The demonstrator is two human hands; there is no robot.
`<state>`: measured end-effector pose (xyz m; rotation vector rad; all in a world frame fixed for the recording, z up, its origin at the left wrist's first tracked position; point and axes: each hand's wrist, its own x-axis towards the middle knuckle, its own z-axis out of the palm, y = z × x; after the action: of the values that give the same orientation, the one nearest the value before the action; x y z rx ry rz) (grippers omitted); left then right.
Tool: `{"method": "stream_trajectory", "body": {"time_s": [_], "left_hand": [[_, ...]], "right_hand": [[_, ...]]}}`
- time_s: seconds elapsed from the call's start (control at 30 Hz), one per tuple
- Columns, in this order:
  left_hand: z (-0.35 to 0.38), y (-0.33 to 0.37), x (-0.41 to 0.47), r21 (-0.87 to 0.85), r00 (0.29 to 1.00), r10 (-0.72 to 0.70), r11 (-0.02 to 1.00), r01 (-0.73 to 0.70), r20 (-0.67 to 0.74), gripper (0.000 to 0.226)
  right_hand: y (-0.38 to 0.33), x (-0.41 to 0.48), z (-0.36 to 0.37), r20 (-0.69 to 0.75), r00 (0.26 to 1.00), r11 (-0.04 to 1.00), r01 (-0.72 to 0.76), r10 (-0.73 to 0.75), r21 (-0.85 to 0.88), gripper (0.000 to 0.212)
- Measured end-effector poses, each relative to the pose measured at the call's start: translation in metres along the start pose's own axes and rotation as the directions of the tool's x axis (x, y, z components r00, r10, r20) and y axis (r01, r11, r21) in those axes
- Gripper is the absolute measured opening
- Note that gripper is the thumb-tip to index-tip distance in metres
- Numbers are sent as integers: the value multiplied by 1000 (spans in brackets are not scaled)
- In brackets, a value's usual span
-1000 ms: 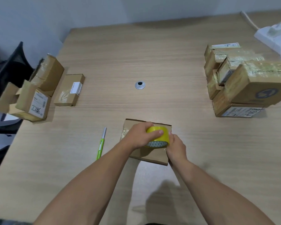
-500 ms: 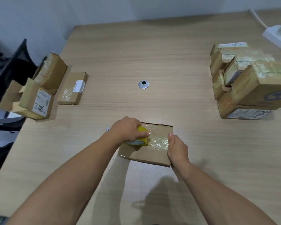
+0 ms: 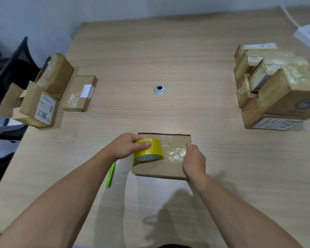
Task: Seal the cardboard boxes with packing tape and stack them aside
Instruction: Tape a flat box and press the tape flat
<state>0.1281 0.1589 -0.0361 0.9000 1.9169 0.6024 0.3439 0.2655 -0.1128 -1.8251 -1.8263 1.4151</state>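
Observation:
A flat cardboard box [image 3: 159, 169] lies on the table in front of me. My left hand [image 3: 127, 145] grips a yellow roll of packing tape [image 3: 148, 150] standing on the box's left part. A shiny strip of clear tape [image 3: 172, 149] runs from the roll to the box's right edge. My right hand [image 3: 193, 160] rests at that right edge, its thumb on the end of the strip.
A stack of taped boxes [image 3: 276, 90] stands at the right. Several untaped boxes [image 3: 45, 93] sit at the left table edge, a flat one [image 3: 80, 93] beside them. A green cutter [image 3: 110, 174] lies left of the box. A round cable grommet [image 3: 159, 89] is mid-table.
My left hand pulled the roll leftward across the box, laying tape over the top, then came back slightly right. My right hand stayed at the box's right edge.

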Motion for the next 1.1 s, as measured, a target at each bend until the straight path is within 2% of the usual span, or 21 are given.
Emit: {"method": "stream_trajectory", "body": {"time_s": [0.07,0.13,0.2,0.3,0.37,0.43,0.5,0.57,0.6,0.67,0.73,0.87,1.1], "left_hand": [[-9,6,4,216,1000,-2,976,4,-12,51],[-17,13,6,487,999,16,873,0,-30,49],[-20,15,9,591,998,8,806,33,-66,50],[-16,11,9,560,997,23,828,22,-73,54],[-17,5,2,421,998,49,907,-26,-44,59],[-23,-4,-7,273,998,32,962,-15,-57,58],[-29,-12,-13,240,997,-1,971,18,-72,55],[-32,-16,-12,308,996,-19,950,45,-88,61],[-33,-17,-9,397,995,-29,915,66,-100,64],[-33,-18,-4,619,987,-74,772,148,-143,66],[-27,-24,-1,691,973,-133,687,227,-187,71],[-12,-34,-2,697,963,-185,665,269,-195,83],[-12,-35,2,671,972,-196,705,230,-127,75]], "right_hand": [[2,0,0,-8,1000,999,22,-23,-28,47],[1,0,2,-5,999,998,32,-32,-48,47],[0,0,2,0,999,998,39,-39,-59,47],[2,0,-1,-9,999,998,42,-42,-47,46],[2,-2,-3,-20,999,998,49,-50,-35,45],[2,-3,-3,-29,998,998,56,-57,-36,46],[2,-4,-2,-21,998,998,51,-52,-42,47],[2,-4,-1,-9,999,998,44,-44,-43,47],[2,-4,-2,-8,999,999,36,-36,-39,47],[2,-6,-4,-10,1000,999,21,-22,-32,45],[2,-7,-6,-4,1000,1000,13,-13,-28,40],[6,-9,-9,-11,999,999,31,-32,-30,39],[7,-8,-13,-65,995,997,81,-82,-14,45]]}}
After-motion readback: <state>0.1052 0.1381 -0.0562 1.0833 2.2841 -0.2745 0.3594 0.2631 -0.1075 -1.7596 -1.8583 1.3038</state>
